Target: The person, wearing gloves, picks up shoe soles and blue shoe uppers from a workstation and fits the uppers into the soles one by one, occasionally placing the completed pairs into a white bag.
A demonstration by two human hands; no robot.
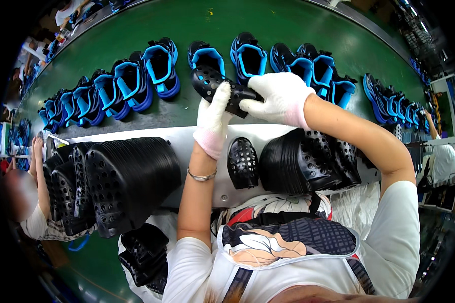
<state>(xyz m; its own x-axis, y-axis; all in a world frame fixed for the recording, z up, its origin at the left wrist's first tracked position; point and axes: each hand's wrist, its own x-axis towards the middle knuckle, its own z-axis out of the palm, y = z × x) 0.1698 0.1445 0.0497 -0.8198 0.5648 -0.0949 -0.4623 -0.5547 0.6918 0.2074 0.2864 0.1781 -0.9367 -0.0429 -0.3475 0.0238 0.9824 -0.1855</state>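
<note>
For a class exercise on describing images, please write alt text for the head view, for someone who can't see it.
A person's white-gloved left hand and right hand hold a perforated black shell at a green work surface lined with black-and-blue shoes. Nearer the person, stacks of similar shells and one single shell rest on a pale ledge.

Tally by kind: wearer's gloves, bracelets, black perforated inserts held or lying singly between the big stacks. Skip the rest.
White gloves, left glove plus right glove: 2
Bracelet: 1
Held insert plus loose insert: 2
Total: 5
</note>
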